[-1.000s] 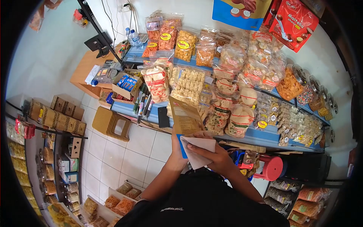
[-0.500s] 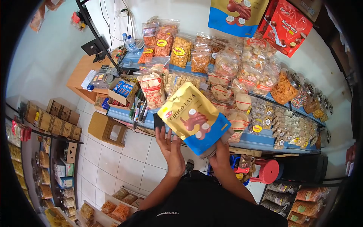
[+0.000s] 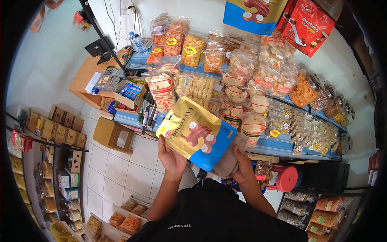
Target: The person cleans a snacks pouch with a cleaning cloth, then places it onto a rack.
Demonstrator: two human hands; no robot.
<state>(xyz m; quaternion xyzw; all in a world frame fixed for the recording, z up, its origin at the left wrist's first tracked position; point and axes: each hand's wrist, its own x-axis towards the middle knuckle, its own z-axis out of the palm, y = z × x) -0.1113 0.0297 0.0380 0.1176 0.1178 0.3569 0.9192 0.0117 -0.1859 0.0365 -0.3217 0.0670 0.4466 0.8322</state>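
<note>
A gold and blue Choco Lava pouch [image 3: 200, 135] is held up in front of me, its printed front facing up and tilted. My left hand [image 3: 172, 158] is closed on the pouch's left edge, with some fingers hidden behind it. My right hand [image 3: 243, 166] grips a grey cloth [image 3: 229, 161] at the pouch's lower right edge. Part of the cloth is hidden behind the pouch. Just beyond the pouch, bags of pale crackers [image 3: 161, 92] and a tray pack of light snacks [image 3: 197, 89] stand on the blue counter [image 3: 278, 144].
More snack bags [image 3: 192, 50] and lidded jars [image 3: 305, 88] line the counter. A carton of blue packets [image 3: 131, 94] stands left. Below are a brown stool [image 3: 105, 135] and a red stool [image 3: 287, 177]. Pouches hang above, including a red Maltella one [image 3: 308, 28].
My left hand, open beside the pouch before, has closed on its left edge. The pouch has come slightly lower. More of the grey cloth shows in my right hand, which has moved right.
</note>
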